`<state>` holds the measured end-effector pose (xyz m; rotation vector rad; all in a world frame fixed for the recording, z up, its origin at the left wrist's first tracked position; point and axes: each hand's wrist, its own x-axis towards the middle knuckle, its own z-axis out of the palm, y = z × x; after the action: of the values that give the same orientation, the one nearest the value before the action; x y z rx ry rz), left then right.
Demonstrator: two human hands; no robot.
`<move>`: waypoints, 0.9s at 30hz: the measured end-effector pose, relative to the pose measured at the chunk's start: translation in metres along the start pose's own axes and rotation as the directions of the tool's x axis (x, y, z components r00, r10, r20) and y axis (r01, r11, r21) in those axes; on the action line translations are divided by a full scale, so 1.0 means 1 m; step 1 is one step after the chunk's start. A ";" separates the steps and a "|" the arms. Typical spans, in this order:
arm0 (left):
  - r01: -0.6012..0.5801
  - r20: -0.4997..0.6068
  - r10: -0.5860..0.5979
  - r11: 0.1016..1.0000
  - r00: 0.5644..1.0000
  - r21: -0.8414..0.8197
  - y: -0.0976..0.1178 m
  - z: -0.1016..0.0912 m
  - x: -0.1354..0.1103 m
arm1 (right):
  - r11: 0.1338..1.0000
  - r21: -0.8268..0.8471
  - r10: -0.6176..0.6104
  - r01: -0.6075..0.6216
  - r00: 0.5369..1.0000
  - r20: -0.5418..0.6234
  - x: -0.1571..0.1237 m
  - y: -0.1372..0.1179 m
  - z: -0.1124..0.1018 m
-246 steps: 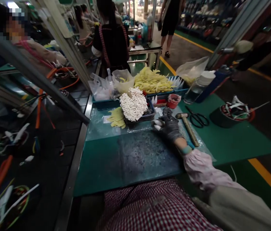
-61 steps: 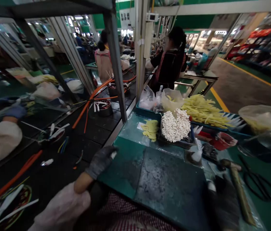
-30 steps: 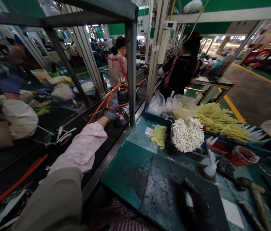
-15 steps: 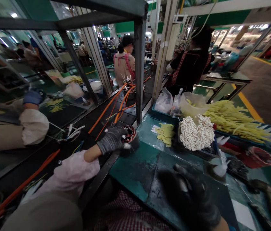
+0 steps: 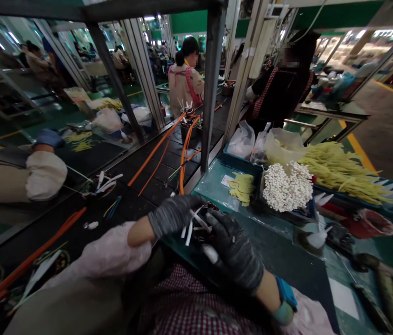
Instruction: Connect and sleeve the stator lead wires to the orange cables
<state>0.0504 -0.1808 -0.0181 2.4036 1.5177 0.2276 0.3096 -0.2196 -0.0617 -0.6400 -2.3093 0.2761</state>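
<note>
Factory aisles and long work lines fill the background, while our attention falls on the near-left corner of the teal bench mat (image 5: 278, 265). We have a dark round wound coil (image 5: 203, 216) there, right at the bench's left edge and held above the mat between both hands, with white strips (image 5: 189, 228) fanning out of its top. Our left hand (image 5: 173, 215), in a gray glove, curls around the coil's far side, and our right hand (image 5: 234, 251), in a black glove, closes on its near side; both look firmly clenched, though the coil hides part of the fingers. Just past the left edge runs a dark conveyor (image 5: 147, 172) carrying orange tubing (image 5: 184, 158), and a steel post (image 5: 212, 88) rises close beyond the coil. Toward the far edge, a bundle of white-tipped sticks (image 5: 287, 186) and a pile of yellow strips (image 5: 336, 170) sit well apart from our hands. To the right, open mat runs from our right wrist toward a white paper sheet (image 5: 343, 298), leaving working room on that side.
</note>
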 end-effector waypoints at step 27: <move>-0.268 0.263 0.158 0.845 0.952 0.463 -0.043 -0.051 -0.076 | 0.907 -0.397 0.134 -0.144 0.990 -0.051 -0.056 0.052 -0.079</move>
<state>-0.0338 -0.2233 0.0180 2.8778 1.3233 -0.4244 0.4181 -0.2033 -0.0564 -1.0078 -2.3180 -0.1476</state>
